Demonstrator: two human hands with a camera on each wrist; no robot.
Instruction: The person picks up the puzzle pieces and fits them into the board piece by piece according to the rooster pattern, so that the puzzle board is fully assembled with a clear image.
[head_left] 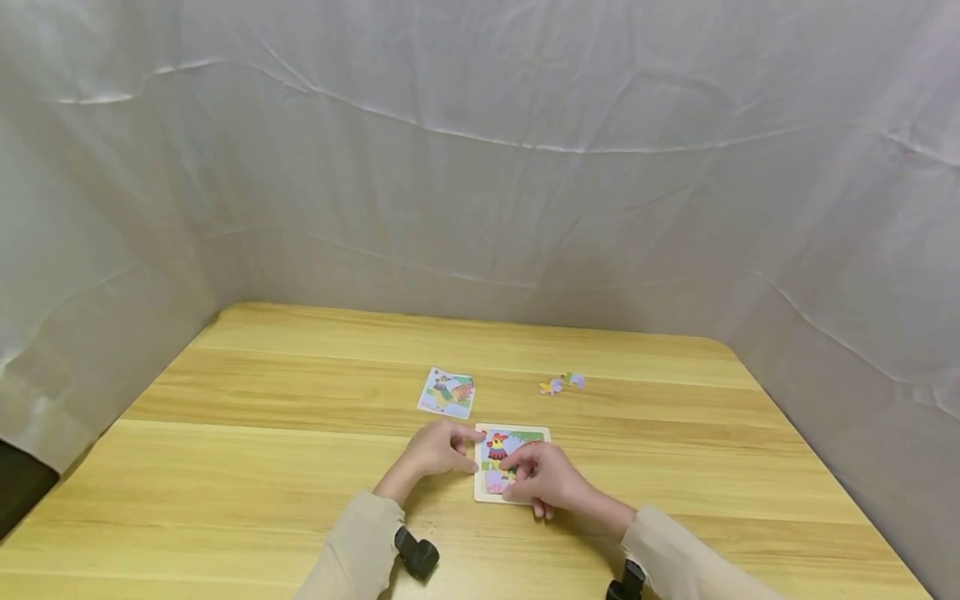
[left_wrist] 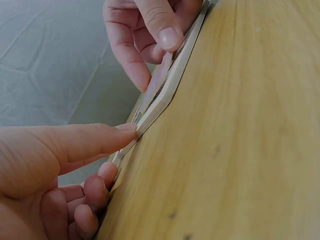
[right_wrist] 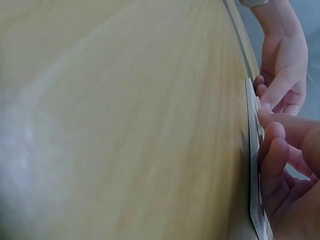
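Observation:
A small jigsaw board [head_left: 480,492] with a pale frame and a rooster picture lies on the table. My left hand [head_left: 441,448] holds its left edge, the thumb [left_wrist: 120,131] against the rim and the other fingers partly curled. Over the board's lower part, my right hand [head_left: 551,479] pinches a pinkish puzzle piece [left_wrist: 158,84] between thumb and index finger. In the left wrist view this piece is tilted up from the board. The right hand covers the board's right side. In the right wrist view, the board [right_wrist: 253,165] shows nearly edge-on.
Beyond the board, to the left, lies a square picture card [head_left: 447,393] with a rooster print. A few loose puzzle pieces [head_left: 555,386] lie at the back right. The wooden table [head_left: 300,467] is bordered by grey cloth [head_left: 480,217] behind and at the sides.

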